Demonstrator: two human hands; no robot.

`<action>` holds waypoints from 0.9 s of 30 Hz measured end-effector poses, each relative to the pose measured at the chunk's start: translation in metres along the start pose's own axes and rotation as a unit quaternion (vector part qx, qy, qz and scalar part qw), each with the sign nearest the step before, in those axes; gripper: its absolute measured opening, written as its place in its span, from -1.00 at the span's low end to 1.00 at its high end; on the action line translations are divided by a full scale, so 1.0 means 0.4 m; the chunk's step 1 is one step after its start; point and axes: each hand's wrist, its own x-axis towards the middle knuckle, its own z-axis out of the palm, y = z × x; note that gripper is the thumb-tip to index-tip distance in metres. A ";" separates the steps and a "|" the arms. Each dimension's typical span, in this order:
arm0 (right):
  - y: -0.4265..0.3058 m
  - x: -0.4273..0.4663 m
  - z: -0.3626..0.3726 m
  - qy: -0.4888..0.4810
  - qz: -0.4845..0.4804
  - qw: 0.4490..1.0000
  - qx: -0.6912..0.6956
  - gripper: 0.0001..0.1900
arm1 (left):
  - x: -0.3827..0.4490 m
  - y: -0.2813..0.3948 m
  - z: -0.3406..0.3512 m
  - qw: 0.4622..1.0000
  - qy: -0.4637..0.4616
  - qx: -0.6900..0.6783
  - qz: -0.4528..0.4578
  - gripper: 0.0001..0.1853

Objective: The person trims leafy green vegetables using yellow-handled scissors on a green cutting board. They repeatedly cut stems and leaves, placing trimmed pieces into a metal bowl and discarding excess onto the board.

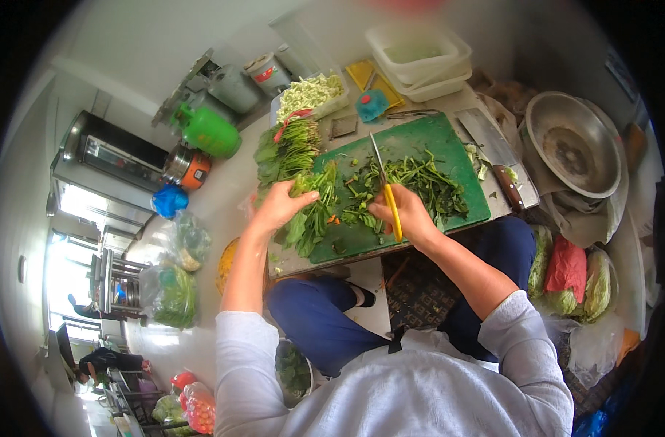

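My left hand point(285, 203) rests on a bunch of leafy greens point(309, 218) at the left edge of the green cutting board point(472, 191), its thumb spread out; whether it grips any stems I cannot tell. In my right hand point(406, 213) are yellow-handled scissors point(392, 213), blades pointing away from me over the board. Loose cut greens point(433, 188) lie in a heap beyond and to the right of that hand. Behind my left hand lies another bundle of stems point(299, 142) with a red tie.
A cleaver point(488, 136) lies right of the board. Behind it stand a tub of chopped pale vegetable point(313, 95), a blue-green container point(372, 105) and stacked white tubs point(420, 60). A metal basin point(573, 145) is at right, wrapped cabbages point(566, 267) below. Another person point(111, 360) bends far left.
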 end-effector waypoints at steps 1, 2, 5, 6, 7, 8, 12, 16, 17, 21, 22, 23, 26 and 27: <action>-0.002 0.006 0.000 0.022 -0.025 0.999 -0.010 -0.60 | -0.003 0.011 0.010 1.000 -0.009 0.015 0.000 -0.60; -0.008 0.017 -0.011 0.025 -0.011 0.999 -0.020 -0.62 | -0.008 0.021 0.021 1.000 -0.022 0.020 0.003 -0.61; -0.014 0.041 -0.014 0.040 -0.092 0.991 0.088 -0.62 | -0.011 0.046 0.058 0.997 -0.064 0.026 0.021 -0.66; -0.015 0.048 -0.020 0.039 -0.105 0.992 0.065 -0.63 | -0.009 0.051 0.067 0.995 -0.084 0.038 0.022 -0.67; -0.015 0.055 -0.024 0.047 -0.077 0.995 0.053 -0.65 | -0.007 0.055 0.075 0.993 -0.104 0.046 0.025 -0.68; -0.013 0.063 -0.027 0.043 -0.071 0.996 0.046 -0.66 | -0.004 0.058 0.084 0.992 -0.116 0.045 0.024 -0.68; 0.003 0.087 -0.021 0.041 -0.085 0.994 0.051 -0.70 | -0.005 0.067 0.094 0.992 -0.110 0.060 0.031 -0.69; 0.007 0.089 -0.016 0.005 -0.104 0.992 0.069 -0.74 | -0.020 0.073 0.084 0.992 -0.110 0.043 0.036 -0.71; 0.002 0.089 -0.017 0.007 -0.115 0.991 0.073 -0.75 | -0.021 0.071 0.078 0.991 -0.117 0.017 0.057 -0.72; -0.035 0.100 -0.050 0.024 -0.135 0.979 0.152 -0.75 | 0.010 0.045 0.044 0.988 0.063 0.116 0.076 -0.62; -0.046 0.108 -0.060 0.124 -0.134 0.983 0.011 -0.75 | 0.021 0.034 0.032 0.980 0.088 0.169 0.059 -0.59; -0.056 0.114 -0.072 0.218 -0.121 0.960 -0.127 -0.75 | 0.028 0.020 0.023 0.969 0.113 0.215 0.042 -0.56; -0.076 0.115 -0.106 0.181 -0.103 0.977 0.044 -0.75 | 0.042 -0.021 0.021 0.971 0.128 0.191 0.065 -0.48; -0.078 0.108 -0.113 0.155 -0.115 0.977 0.087 -0.75 | 0.041 -0.032 0.022 0.977 0.127 0.163 0.057 -0.48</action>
